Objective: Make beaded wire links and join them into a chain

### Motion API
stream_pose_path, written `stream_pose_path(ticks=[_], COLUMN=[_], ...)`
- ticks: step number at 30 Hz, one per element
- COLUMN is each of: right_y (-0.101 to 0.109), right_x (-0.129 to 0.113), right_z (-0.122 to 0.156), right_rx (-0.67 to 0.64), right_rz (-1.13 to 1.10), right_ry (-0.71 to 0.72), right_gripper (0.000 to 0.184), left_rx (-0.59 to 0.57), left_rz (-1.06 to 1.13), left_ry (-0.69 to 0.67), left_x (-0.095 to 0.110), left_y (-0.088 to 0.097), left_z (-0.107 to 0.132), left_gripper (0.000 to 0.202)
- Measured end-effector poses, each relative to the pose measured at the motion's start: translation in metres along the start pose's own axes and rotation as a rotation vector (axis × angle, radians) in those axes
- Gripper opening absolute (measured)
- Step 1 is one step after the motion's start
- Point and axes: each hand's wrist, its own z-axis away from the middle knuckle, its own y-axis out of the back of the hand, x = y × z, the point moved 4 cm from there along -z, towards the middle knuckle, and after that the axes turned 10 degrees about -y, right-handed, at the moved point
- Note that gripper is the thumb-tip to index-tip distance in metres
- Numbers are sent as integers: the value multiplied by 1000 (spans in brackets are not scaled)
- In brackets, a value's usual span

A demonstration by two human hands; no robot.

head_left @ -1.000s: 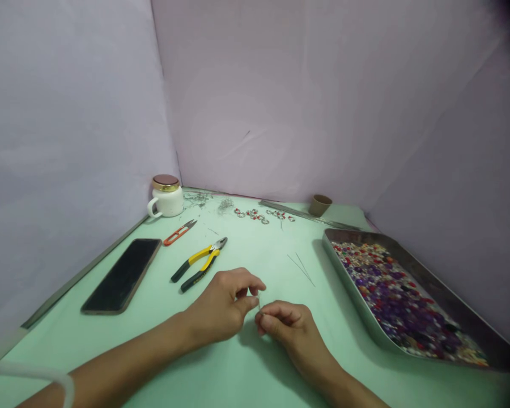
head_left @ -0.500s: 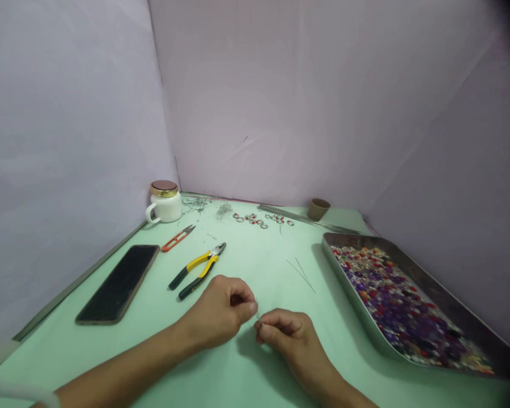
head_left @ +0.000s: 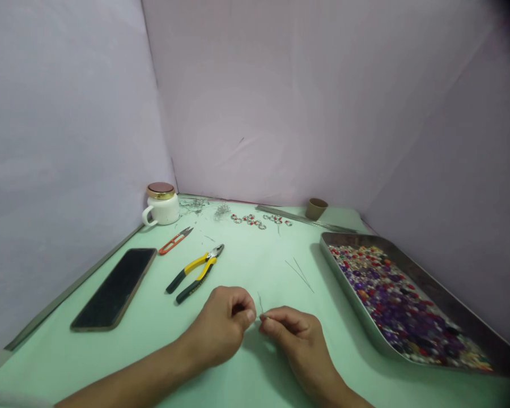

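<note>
A thin, twisted piece of wire (head_left: 260, 304) stands up from the pinched thumb and forefinger of my right hand (head_left: 298, 341). What sits between those fingertips at its lower end is too small and covered to make out. Just to the left, my left hand (head_left: 223, 326) is closed, thumb pressed to the forefinger. A narrow gap separates its fingertips from the wire, and anything inside the pinch is hidden. Yellow-and-black pliers (head_left: 198, 273) lie open beyond my left hand. Two straight wire lengths (head_left: 300, 274) rest on the table past my right hand.
At right stands a metal tray (head_left: 357, 311) of mixed beads. A phone (head_left: 115, 289), orange thread snips (head_left: 175, 241) and a lidded white mug (head_left: 164, 209) are at left. Beaded rings (head_left: 249, 220), wire scraps (head_left: 221, 212), a wire bundle (head_left: 297, 217) and a brown cup (head_left: 317, 209) lie toward the back.
My left fingertips have moved slightly away from the wire, which now shows more clearly above my right fingers. The whole view has shifted a little.
</note>
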Motion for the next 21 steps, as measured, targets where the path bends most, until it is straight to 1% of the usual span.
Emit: stream_pose_path(ticks=[1, 4, 6, 8, 11, 13, 15, 17, 19, 21], right_y=[0, -2, -4, -6, -7, -7, -7, -7, -7, -9], right_x=[0, 0, 0, 0, -2, -4, -5, -4, -2, -2], right_z=[-1, -3, -3, -2, 0, 1, 1, -1, -1, 1], right_rx=[5, -46, -108, -161, -222, -269, -315, -353, -381, -407], right_rz=[18, 71, 108, 161, 221, 223, 208, 176, 142, 136], right_ry=[2, 16, 38, 73, 152, 216, 248, 224, 176, 176], right_gripper=[13, 11, 12, 13, 12, 12, 13, 13, 13, 12], left_rx=[28, 75, 45, -12, -78, -119, -163, -181, -176, -170], left_rz=[-109, -481, -658, -750, -765, -717, -653, -607, -591, -584], left_ry=[-78, -414, -587, -676, -694, -652, -603, -580, -585, -590], left_x=[4, 16, 20, 22, 25, 28, 30, 32, 34, 34], left_y=[1, 1, -1, -2, 1, 4, 6, 7, 7, 7], left_z=[2, 8, 11, 11, 8, 6, 5, 5, 5, 6], left_gripper=[11, 11, 13, 15, 13, 12, 11, 10, 10, 11])
